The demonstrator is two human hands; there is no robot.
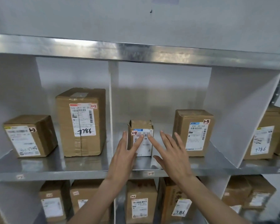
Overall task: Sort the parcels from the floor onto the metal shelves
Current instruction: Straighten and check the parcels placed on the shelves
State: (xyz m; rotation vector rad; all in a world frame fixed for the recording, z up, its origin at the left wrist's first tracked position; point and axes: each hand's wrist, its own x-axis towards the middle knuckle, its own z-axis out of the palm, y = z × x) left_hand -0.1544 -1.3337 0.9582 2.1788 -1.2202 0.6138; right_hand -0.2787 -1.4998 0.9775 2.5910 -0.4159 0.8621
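Both hands flat, fingers straight, holding nothing: left hand (125,156) and right hand (171,156) fingertips on the label face of the small brown cardboard parcel (141,138), standing upright on the grey metal shelf (87,165) between them. Risk: uneven push could tip it backward.

The parcels are brown cardboard; the small parcel (141,138) wears a white label with a blue strip, black barcodes and a red-edged tag. The tall parcel (82,122) has black handwritten "7786" on white. The shelf (55,167) is shiny silver-grey metal with white dividers (111,102).
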